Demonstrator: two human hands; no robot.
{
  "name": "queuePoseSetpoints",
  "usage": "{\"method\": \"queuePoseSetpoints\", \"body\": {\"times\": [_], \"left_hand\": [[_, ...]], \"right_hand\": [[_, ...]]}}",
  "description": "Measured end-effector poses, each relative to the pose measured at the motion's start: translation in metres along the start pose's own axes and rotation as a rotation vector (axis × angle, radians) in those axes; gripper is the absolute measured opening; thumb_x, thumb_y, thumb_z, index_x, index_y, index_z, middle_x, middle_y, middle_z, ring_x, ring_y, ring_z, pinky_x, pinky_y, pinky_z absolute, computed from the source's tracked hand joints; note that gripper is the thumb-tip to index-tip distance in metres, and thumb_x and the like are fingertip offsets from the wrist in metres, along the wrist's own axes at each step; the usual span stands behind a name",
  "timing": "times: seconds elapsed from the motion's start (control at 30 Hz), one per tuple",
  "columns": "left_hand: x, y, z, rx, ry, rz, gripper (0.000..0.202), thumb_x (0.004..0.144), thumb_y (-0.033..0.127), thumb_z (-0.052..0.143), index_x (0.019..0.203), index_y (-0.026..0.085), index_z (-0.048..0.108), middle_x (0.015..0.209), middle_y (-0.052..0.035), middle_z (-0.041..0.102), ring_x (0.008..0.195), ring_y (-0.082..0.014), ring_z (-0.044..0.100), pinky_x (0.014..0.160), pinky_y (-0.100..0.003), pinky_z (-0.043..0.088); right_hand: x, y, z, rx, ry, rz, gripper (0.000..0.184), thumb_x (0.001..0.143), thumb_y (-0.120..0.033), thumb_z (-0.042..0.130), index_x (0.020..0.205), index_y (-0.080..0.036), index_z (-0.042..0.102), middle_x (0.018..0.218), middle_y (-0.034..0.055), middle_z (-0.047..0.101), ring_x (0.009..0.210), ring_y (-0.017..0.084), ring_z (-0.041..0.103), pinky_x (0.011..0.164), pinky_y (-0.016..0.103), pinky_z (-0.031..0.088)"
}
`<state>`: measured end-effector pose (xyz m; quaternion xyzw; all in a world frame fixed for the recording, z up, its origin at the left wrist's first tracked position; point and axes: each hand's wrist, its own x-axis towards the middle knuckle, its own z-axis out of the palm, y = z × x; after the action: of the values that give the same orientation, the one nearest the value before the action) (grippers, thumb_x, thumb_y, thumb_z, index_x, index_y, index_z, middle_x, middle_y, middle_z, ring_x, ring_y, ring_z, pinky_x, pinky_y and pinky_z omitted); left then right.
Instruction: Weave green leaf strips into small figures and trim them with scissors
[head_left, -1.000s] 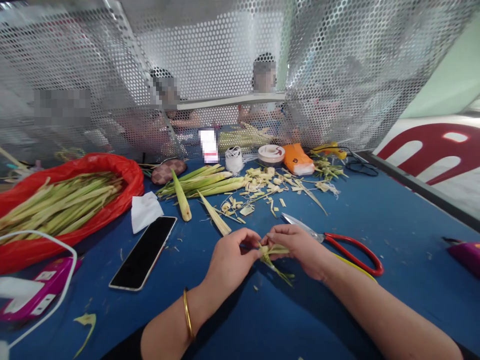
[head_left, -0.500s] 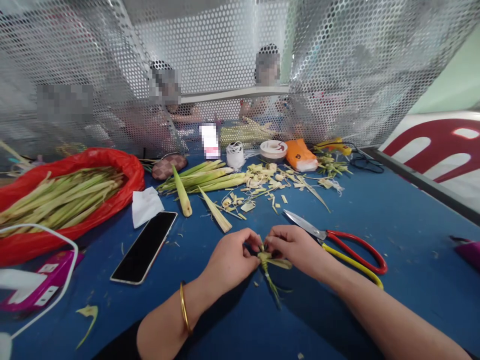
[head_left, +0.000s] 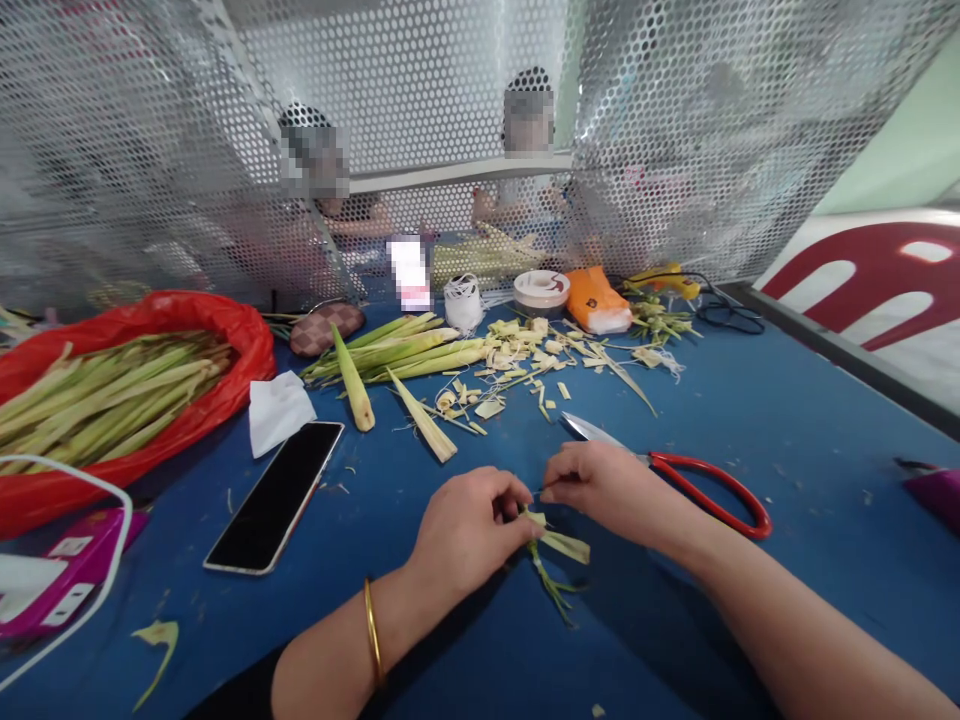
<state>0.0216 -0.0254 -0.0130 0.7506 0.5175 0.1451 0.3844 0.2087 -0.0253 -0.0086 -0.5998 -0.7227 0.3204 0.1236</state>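
My left hand (head_left: 476, 520) pinches a small bundle of folded green leaf strips (head_left: 566, 545). One pale flap sticks out to the right, and thin green ends hang down toward me. My right hand (head_left: 592, 485) is closed in a pinch just right of the bundle. A faint thin line shows between the two hands, but what the right fingertips hold is too small to make out. Partly under my right wrist lie scissors (head_left: 709, 485) with red-covered handles, their blades pointing up and left.
Beyond my hands lie leaf stalks (head_left: 405, 350), cut scraps (head_left: 517, 350), white string (head_left: 463, 303), a tape roll (head_left: 541, 288) and an orange packet (head_left: 596, 298). Leftward are a phone (head_left: 274, 500), a tissue (head_left: 279, 410), a red bag (head_left: 251, 335) of leaves and a purple power strip (head_left: 75, 570). People sit behind perforated sheeting.
My right hand has drawn a little away from the bundle to the right. My left hand keeps its hold, and the bundle has turned slightly. The view has shifted a little.
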Motion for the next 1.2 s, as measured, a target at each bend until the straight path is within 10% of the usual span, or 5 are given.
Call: {"method": "queuePoseSetpoints", "body": {"times": [0.53, 0.97, 1.2], "left_hand": [[0.004, -0.002, 0.003, -0.088, -0.032, 0.020, 0.020, 0.066, 0.022, 0.072, 0.085, 0.024, 0.071, 0.069, 0.0054, 0.062, 0.062, -0.0112, 0.054, 0.059, -0.023, 0.038], [0.002, -0.004, 0.007, 0.003, 0.034, 0.083, 0.011, 0.075, 0.028, 0.064, 0.076, 0.025, 0.074, 0.074, 0.0015, 0.067, 0.067, -0.0144, 0.057, 0.063, -0.025, 0.039], [0.001, -0.003, 0.007, -0.025, 0.095, 0.078, 0.010, 0.075, 0.025, 0.063, 0.071, 0.022, 0.072, 0.073, 0.0011, 0.067, 0.068, -0.0146, 0.058, 0.063, -0.025, 0.039]], "right_hand": [[-0.008, -0.014, -0.001, -0.100, -0.068, 0.024, 0.015, 0.073, -0.009, 0.053, 0.067, -0.017, 0.064, 0.070, 0.0027, 0.065, 0.063, 0.013, 0.052, 0.056, 0.024, 0.031], [0.001, 0.001, 0.003, 0.477, -0.195, 0.071, 0.013, 0.077, -0.025, 0.057, 0.069, -0.016, 0.060, 0.054, -0.0047, 0.049, 0.049, 0.009, 0.044, 0.048, 0.020, 0.037], [-0.002, 0.010, -0.014, 0.091, -0.055, 0.035, 0.017, 0.080, -0.023, 0.057, 0.066, -0.019, 0.066, 0.057, -0.0014, 0.058, 0.053, 0.012, 0.053, 0.051, 0.022, 0.037]]}}
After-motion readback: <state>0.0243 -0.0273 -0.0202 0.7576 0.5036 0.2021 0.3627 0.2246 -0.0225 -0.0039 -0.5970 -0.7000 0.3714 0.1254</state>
